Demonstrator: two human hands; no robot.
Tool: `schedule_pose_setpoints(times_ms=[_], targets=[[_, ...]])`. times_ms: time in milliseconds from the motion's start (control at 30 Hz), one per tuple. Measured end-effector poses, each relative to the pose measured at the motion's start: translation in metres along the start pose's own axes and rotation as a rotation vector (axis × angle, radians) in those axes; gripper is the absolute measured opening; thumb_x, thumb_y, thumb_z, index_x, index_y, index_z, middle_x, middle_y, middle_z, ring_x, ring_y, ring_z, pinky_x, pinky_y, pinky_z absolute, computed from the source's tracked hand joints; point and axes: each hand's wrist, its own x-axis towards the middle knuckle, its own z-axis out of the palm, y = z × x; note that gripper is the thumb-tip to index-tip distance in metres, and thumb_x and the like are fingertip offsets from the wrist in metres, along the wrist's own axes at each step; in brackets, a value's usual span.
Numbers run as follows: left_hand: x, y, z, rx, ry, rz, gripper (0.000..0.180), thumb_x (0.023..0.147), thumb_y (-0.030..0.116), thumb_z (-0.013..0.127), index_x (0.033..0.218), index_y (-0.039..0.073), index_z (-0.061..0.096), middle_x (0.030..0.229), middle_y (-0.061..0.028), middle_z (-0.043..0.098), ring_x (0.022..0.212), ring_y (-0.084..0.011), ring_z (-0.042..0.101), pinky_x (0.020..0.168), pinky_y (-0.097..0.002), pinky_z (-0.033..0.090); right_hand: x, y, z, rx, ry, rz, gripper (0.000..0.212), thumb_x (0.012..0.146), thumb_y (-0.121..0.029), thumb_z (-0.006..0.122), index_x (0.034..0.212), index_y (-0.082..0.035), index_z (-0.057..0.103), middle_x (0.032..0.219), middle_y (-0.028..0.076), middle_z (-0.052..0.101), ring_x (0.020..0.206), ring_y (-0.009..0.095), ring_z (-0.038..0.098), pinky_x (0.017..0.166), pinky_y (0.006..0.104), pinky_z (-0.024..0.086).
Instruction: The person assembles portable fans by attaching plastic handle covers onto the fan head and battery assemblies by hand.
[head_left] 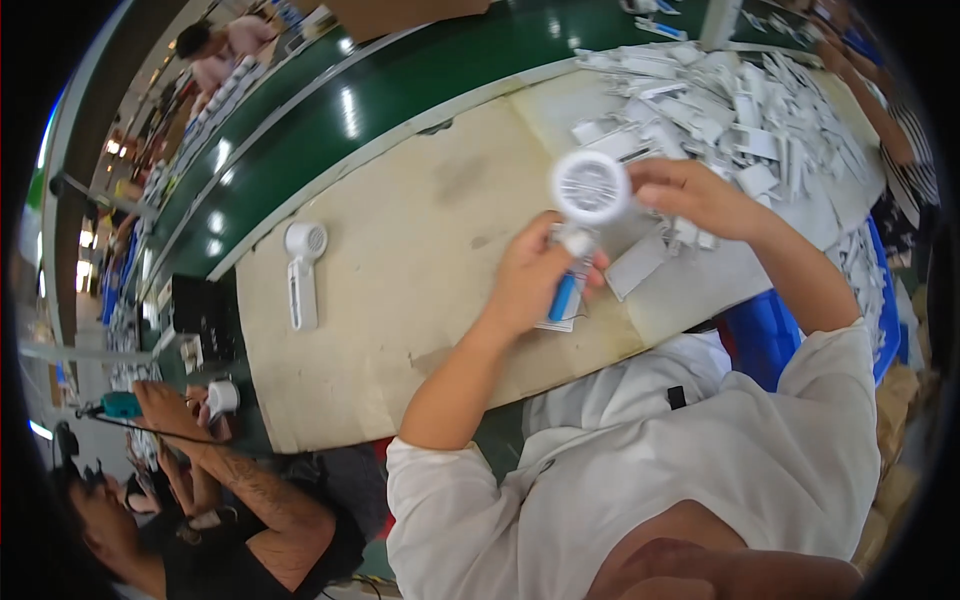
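A white handheld fan [590, 187] with a round grilled head is up over the table in front of me. My left hand [535, 275] is wrapped round its handle, where a blue battery-like cylinder [563, 297] shows in the uncovered handle. At the right rim of the fan's head, the bent fingers of my right hand [695, 195] appear to hold the edge; blur hides the exact contact. A flat white handle cover [637, 265] lies on the table below my right hand. Farther left, another white fan [303, 275] lies by itself.
White plastic parts [740, 115] are heaped at the table's right. A blue bin [765, 335] stands beside my lap. Beyond the tan tabletop [390, 280] runs a green conveyor [350, 105]. At left, a co-worker's hand [165, 405] holds a teal power tool [122, 404] beside a white fan head [222, 397].
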Motion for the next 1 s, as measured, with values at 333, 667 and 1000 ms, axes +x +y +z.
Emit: schedule_pose_setpoints(times_ms=[333,667,1000], targets=[[0.011,0.007,-0.012,-0.030,0.150,0.148,0.030,0.089,0.020,0.050,0.111,-0.001,0.052,0.104,-0.0157,0.062,0.088,-0.0203,0.063,0.065,-0.0255,0.049,-0.029,0.007,0.038,-0.856,-0.011,-0.357,0.056,0.068,-0.007,0.062,0.122,-0.009,0.046,0.099,0.011,0.053,0.098,0.026,0.053,0.087,0.0333,0.039],[0.014,0.013,-0.010,-0.103,0.315,0.371,0.034,0.086,0.011,0.054,0.117,0.000,0.047,0.119,-0.0183,0.053,0.098,-0.0243,0.059,0.075,-0.0366,0.055,-0.028,0.052,0.049,-0.007,0.086,-0.404,0.025,0.069,0.009,0.053,0.087,-0.008,0.056,0.119,0.007,0.050,0.127,0.030,0.035,0.100,0.0386,0.033],[0.018,-0.009,0.007,-0.138,0.193,0.427,0.041,0.084,0.006,0.055,0.123,-0.001,0.043,0.124,-0.0219,0.047,0.112,-0.0310,0.050,0.089,-0.0446,0.047,-0.046,0.008,0.060,-0.636,0.340,-0.083,0.041,0.072,-0.014,0.061,0.112,-0.009,0.053,0.103,0.009,0.055,0.098,0.027,0.051,0.081,0.0399,0.043]])
